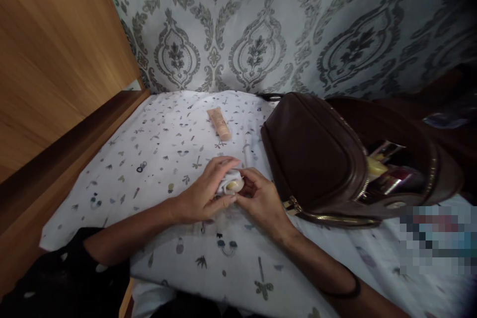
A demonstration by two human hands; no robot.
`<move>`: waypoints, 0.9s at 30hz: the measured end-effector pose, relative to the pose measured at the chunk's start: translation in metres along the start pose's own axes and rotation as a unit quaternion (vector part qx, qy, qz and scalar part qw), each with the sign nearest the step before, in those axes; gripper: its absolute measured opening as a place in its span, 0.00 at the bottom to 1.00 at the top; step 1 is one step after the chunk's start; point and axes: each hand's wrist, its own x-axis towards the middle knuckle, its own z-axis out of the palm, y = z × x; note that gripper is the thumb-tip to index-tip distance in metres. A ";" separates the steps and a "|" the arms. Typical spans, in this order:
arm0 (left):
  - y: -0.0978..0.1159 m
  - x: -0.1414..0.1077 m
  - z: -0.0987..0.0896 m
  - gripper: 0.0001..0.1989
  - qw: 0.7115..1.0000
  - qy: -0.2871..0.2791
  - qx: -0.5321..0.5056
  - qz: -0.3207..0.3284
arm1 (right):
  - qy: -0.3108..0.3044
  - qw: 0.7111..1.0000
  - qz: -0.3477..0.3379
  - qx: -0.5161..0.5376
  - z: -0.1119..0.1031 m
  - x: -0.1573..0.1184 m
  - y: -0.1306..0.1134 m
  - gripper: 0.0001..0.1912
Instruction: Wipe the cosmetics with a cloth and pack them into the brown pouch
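Observation:
Above the printed sheet, my left hand (206, 191) is wrapped around a small white bundle with a pale yellow, rounded part (231, 186); its exact kind is unclear. The bent fingers of my right hand (261, 201) pinch the bundle's right side, with their tips partly hidden. Just beyond my hands lies a slim white stick-like thing (247, 155). Farther back, a beige squeeze tube (219, 124) rests on its side, its cap end toward me.
A dark brown leather bag (309, 149) lies unzipped on the right, with several small packets and a yellow item (375, 168) inside. Patterned wallpaper (257, 44) rises behind the white printed sheet (122, 159). Wooden furniture (63, 49) borders the left side.

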 end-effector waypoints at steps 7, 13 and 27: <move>-0.014 -0.004 0.002 0.22 0.988 -0.063 0.136 -0.028 | -0.011 1.000 0.015 -0.001 0.003 -0.007 0.000 0.17; -0.008 -0.003 -0.004 0.23 0.978 -0.028 0.199 -0.061 | 0.003 0.999 0.016 0.038 0.006 -0.008 0.000 0.19; 0.003 0.010 -0.012 0.14 0.962 0.106 -0.081 -0.238 | -0.089 0.994 -0.042 -0.038 0.001 -0.013 -0.011 0.15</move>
